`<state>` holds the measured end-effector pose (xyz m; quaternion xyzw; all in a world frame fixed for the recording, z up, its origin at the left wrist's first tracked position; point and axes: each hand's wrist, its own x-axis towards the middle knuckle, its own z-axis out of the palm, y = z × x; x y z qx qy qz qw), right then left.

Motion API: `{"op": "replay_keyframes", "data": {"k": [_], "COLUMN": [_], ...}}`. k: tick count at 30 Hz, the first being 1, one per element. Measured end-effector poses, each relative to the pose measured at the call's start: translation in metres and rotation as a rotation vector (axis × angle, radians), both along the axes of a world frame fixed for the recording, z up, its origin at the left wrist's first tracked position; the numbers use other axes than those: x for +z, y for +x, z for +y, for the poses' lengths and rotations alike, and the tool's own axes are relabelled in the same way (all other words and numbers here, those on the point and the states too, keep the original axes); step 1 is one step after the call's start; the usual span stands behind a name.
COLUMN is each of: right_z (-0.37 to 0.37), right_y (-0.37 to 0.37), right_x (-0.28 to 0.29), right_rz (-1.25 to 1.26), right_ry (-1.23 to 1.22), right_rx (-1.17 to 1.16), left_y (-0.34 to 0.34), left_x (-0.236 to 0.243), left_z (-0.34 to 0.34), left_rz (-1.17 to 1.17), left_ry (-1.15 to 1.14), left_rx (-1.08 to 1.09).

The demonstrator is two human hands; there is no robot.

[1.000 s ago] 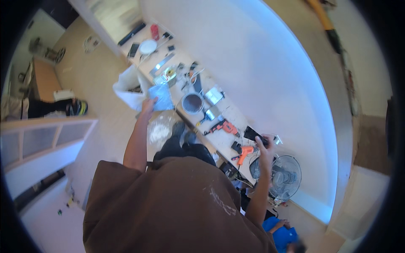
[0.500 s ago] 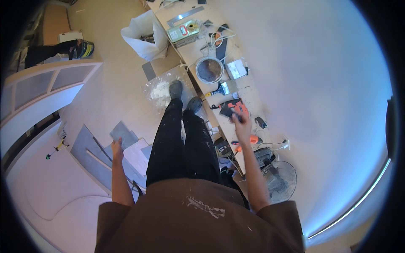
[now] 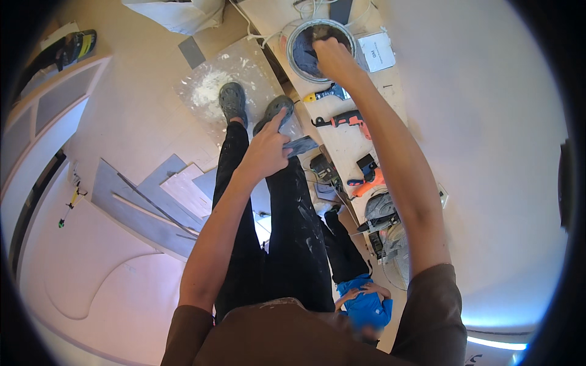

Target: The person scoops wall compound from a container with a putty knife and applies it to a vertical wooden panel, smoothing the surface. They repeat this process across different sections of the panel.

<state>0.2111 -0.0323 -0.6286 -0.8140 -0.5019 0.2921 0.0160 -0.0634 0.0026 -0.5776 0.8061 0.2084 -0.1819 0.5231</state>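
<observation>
My left hand is in front of my legs, with a small grey flat piece, like a scraper blade, in its closed fingers. Its index finger points forward along the dark clog on my foot. My right hand reaches into the round bucket, its fingers curled down over the grey-brown mass inside. A dark shape shows beside those fingers, but I cannot make out what they hold. The bucket stands on the long workbench, next to a white box and a paintbrush.
A red-and-black power tool and an orange tool lie along the bench. Behind me stands a person in a blue shirt. Flat panels lie at the left, and a powder-covered sheet lies underfoot. A white sack stands ahead.
My right hand has moved forward from the power tool into the bucket. My left hand has come from the left side to the middle and now holds the grey flat piece.
</observation>
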Motion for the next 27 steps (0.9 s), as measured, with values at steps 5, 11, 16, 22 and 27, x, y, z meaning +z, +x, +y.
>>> {"op": "replay_keyframes", "data": {"k": [5, 11, 16, 22, 27], "right_z": [0.012, 0.008, 0.012, 0.014, 0.008], "right_y": [0.01, 0.02, 0.019, 0.019, 0.038], "right_x": [-0.065, -0.097, -0.11, -0.135, -0.166], "right_rz": [0.015, 0.016, 0.078, 0.015, 0.032], "right_ry": [-0.146, -0.154, -0.23, -0.2, -0.1], "right_rx": [-0.076, -0.074, -0.046, -0.08, -0.025], "left_y": [0.033, 0.04, 0.053, 0.061, 0.066], "left_x": [-0.034, -0.037, -0.039, -0.043, -0.043], "left_z": [0.0, 0.014, 0.018, 0.013, 0.009], "left_rz": [-0.097, -0.206, -0.242, -0.243, -0.234], "left_ry": [0.034, 0.153, 0.08, 0.032, -0.015], "left_rx": [0.057, 0.107, 0.103, 0.125, 0.156]}}
